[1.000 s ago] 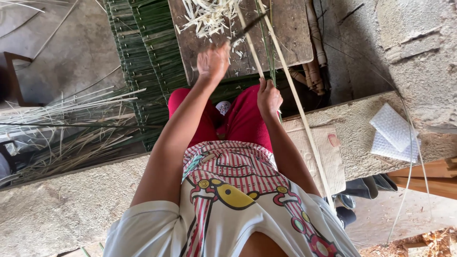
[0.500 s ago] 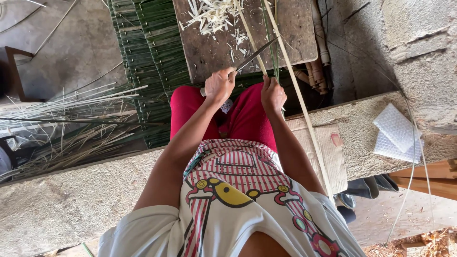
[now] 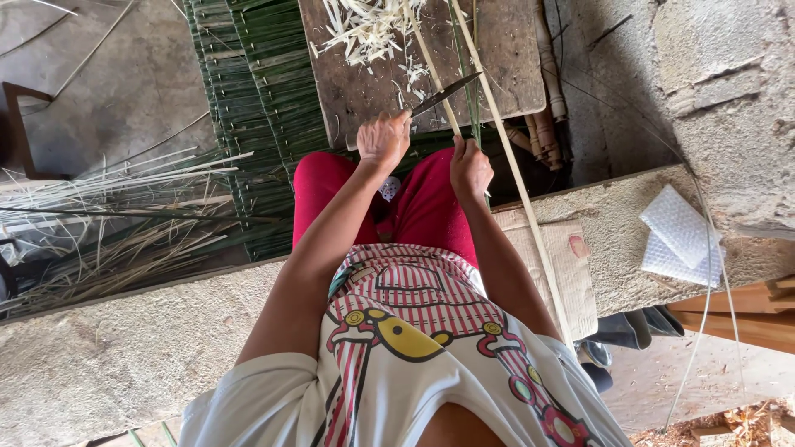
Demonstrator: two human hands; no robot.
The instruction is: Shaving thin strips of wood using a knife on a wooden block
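My left hand [image 3: 383, 139] grips a dark-bladed knife [image 3: 447, 91] whose tip points right, up against a long pale bamboo strip [image 3: 497, 149]. My right hand [image 3: 470, 170] is closed around that strip and some thin green slivers [image 3: 472, 108] just above my red-trousered knees [image 3: 422, 207]. The strip runs from the wooden board [image 3: 505, 66] down past my right side. Pale shavings [image 3: 368, 29] lie heaped on the board.
I sit on a rough concrete ledge [image 3: 124, 348]. A mat of green bamboo slats [image 3: 257, 99] lies on the floor to the left, with loose pale strips [image 3: 108, 199] beside it. Folded white cloths [image 3: 679, 236] and cardboard [image 3: 571, 265] rest on the ledge at right.
My left hand has drawn back from over the board toward my knees, and the knife blade now shows against the strip. My right hand has barely moved.
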